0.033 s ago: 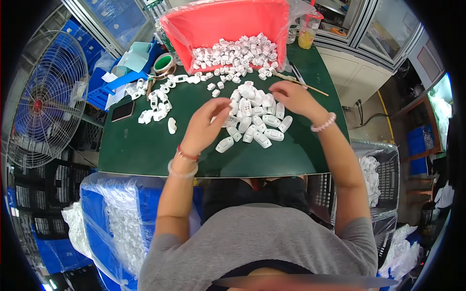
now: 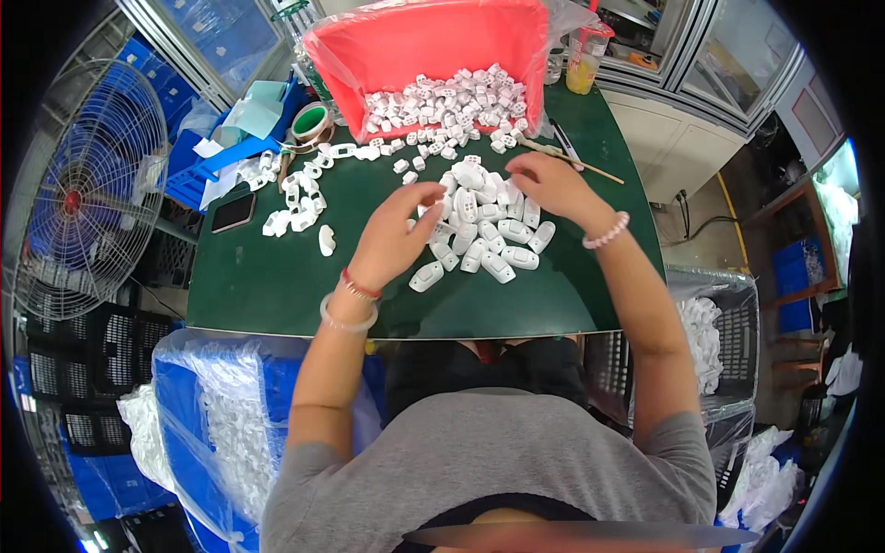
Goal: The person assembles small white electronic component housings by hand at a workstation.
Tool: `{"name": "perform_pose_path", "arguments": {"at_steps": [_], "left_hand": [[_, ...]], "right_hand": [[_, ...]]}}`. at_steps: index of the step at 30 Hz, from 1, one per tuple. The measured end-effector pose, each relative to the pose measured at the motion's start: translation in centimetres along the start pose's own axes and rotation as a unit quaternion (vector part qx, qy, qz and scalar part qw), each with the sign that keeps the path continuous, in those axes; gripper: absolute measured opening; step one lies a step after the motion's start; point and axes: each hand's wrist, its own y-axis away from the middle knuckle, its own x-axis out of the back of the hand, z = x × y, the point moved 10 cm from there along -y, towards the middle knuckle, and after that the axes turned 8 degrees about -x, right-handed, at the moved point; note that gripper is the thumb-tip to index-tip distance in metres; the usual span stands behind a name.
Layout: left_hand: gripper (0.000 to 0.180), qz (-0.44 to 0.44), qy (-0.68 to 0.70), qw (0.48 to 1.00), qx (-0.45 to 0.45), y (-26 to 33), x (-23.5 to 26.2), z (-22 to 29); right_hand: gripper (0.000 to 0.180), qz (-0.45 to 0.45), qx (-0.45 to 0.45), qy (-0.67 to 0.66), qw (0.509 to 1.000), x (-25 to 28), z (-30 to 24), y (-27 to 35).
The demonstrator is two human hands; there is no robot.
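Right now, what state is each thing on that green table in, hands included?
Left hand: palm down, fingers spread on the white plastic parts.
Right hand: fingers curled, touching the same pile.
White plastic parts: loose pile between the hands.
Red bin: tipped toward the person, small white pieces spilling out.
Tape roll: lying flat.
Phone: face up, screen dark.
Fan: whether it spins, cannot tell.

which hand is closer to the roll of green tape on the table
Left. The left hand lies right of and below the green tape roll, at the pile of white plastic parts. The right hand is farther right, across that pile.
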Motion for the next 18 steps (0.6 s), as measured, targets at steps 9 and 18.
{"name": "perform_pose_path", "arguments": {"at_steps": [9,18], "left_hand": [[0.025,0.027,-0.312,0.947,-0.071,-3.1,3.5,-5.0],[0.019,0.183,-0.36,0.907,0.122,10.5,16.6,-9.6]], "right_hand": [[0.017,0.166,0.005,-0.077,0.983,1.0,3.6,0.2],[0.016,0.19,0.053,0.015,0.98,0.6,2.6,-0.9]]}}
